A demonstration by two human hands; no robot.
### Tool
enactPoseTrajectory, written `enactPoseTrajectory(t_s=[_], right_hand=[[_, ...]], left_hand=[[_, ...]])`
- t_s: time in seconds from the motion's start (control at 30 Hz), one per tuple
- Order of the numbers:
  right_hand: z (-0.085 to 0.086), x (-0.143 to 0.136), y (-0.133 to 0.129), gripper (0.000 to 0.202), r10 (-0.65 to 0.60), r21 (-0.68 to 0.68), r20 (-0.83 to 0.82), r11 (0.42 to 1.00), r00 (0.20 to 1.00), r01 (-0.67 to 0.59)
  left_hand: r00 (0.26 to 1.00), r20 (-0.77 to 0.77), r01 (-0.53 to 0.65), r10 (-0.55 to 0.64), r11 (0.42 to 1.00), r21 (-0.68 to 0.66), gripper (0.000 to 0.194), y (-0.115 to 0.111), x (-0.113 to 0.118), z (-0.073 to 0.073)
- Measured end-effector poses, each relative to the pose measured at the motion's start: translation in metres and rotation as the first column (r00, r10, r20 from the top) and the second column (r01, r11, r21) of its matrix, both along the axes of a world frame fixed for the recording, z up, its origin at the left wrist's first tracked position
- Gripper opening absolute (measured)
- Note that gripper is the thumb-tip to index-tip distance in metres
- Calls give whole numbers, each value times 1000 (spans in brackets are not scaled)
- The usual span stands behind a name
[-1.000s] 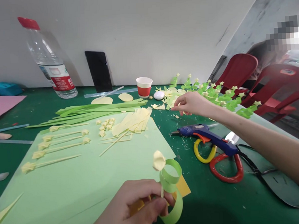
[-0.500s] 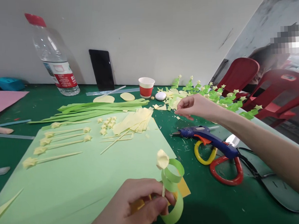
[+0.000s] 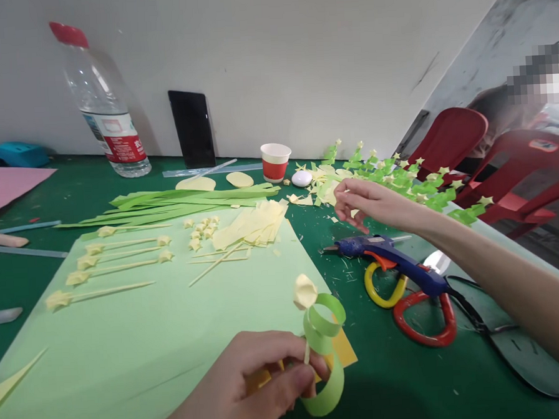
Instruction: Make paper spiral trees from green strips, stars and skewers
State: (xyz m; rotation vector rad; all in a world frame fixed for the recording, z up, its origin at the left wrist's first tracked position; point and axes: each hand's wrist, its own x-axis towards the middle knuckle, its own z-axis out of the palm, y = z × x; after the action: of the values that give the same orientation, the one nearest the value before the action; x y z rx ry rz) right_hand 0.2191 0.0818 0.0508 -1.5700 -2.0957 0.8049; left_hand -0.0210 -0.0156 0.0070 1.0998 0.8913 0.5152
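Observation:
Near the bottom centre, my left hand (image 3: pixel 274 378) pinches the thin stem of a paper flower (image 3: pixel 305 292) between thumb and fingers. Its pale yellow folded bud points up, and a curled green paper strip (image 3: pixel 333 388) winds beside the stem. Out to the right, my right hand (image 3: pixel 361 204) is raised near a heap of pale yellow paper scraps (image 3: pixel 325 189), its fingers loosely bent and apart with nothing visible in them. Below that hand lie a blue glue gun (image 3: pixel 389 257) and scissors (image 3: pixel 447 326) with red and yellow handles.
A light green sheet (image 3: pixel 141 342) carries star-tipped sticks (image 3: pixel 110 292), small folded stars (image 3: pixel 200 229) and yellow strips (image 3: pixel 256 226). Green strips (image 3: pixel 180 205), a paper cup (image 3: pixel 276 166), a phone (image 3: pixel 191 129) and a bottle (image 3: pixel 111 127) stand or lie behind. Finished stems (image 3: pixel 423 189) line the right edge.
My right hand has shifted slightly to the right and its fingers hang a little lower. My left hand keeps its hold on the paper flower, and the view has moved slightly.

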Motion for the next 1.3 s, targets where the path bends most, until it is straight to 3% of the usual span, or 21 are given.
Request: enactPoseTrajectory(t_s=[0.13,0.23,0.33,0.4,0.47,0.6,0.63,0.8,0.9,0.97,1.03,1.13,1.2,1.3], right_hand=[[-6,1,3,33,-124,141,169,985,978,101],[-11,6,7,38,-277,305,262,933,924,193],[-15,10,11,7,-383,406,305,880,872,245],[-17,11,10,27,-408,431,321,866,855,251],[-16,7,3,38,-412,447,320,860,853,248],[-7,-14,-25,13,-376,456,267,860,887,227],[-5,-20,-34,14,-355,449,250,867,901,218],[-1,-49,-79,21,-153,345,99,932,983,110],[-4,-53,-94,21,-94,304,58,950,994,73],[-9,-46,-97,21,-119,332,121,940,986,73],[-15,-32,-95,25,-211,384,304,919,929,83],[-26,-7,-90,42,-396,392,583,902,710,182],[-33,7,-89,45,-458,398,632,884,625,245],[-37,21,-91,52,-503,418,627,861,594,288]], left_hand=[[999,-3,37,-37,997,-62,17,2,-1,2],[997,-5,77,-78,995,-63,20,5,-2,2],[991,-55,118,-120,993,-29,20,6,-3,2],[988,-85,131,-132,991,-16,21,7,-3,2],[987,-86,134,-135,991,-22,22,7,-3,3],[984,-80,155,-159,987,-46,20,9,-4,2],[983,-74,168,-171,985,-42,19,9,-4,2],[980,-49,192,-193,981,-17,15,10,-6,0],[982,-56,178,-179,984,-32,14,10,-7,0],[984,-51,169,-170,985,-40,13,10,-7,1],[986,-30,161,-163,986,-49,12,11,-7,1],[991,-18,134,-136,988,-82,13,12,-6,0],[991,-44,120,-124,988,-92,14,13,-6,-1],[991,-54,120,-124,990,-78,14,13,-6,-3]])
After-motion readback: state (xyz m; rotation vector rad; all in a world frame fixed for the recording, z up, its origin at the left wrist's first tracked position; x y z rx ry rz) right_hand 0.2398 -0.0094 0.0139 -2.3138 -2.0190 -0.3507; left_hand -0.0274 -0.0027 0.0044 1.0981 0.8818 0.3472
